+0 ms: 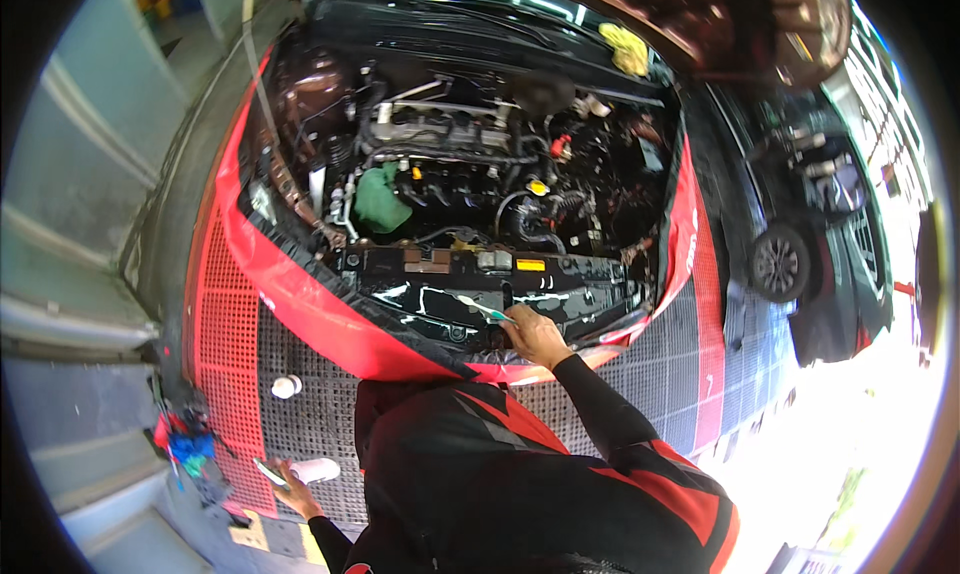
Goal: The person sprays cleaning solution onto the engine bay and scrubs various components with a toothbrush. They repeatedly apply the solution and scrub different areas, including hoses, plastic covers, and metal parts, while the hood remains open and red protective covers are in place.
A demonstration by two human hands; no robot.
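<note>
I lean over the open engine bay (470, 164) of a car. My right hand (535, 336) grips a small white and teal brush (487, 312), whose head lies on the glossy black front panel (440, 299) above the bumper. My left hand (295, 494) hangs low at my left side over the grid floor. It closes on a slim pale object (268, 471), right beside a white container (320, 469). I cannot make out what the slim object is.
Red protective covers (290, 304) drape the car's front and sides. A green rag (382, 199) lies on the engine and a yellow cloth (625, 49) near the windscreen. A small white cup (286, 385) stands on the grid floor (300, 424). A dark car (800, 254) is parked at right.
</note>
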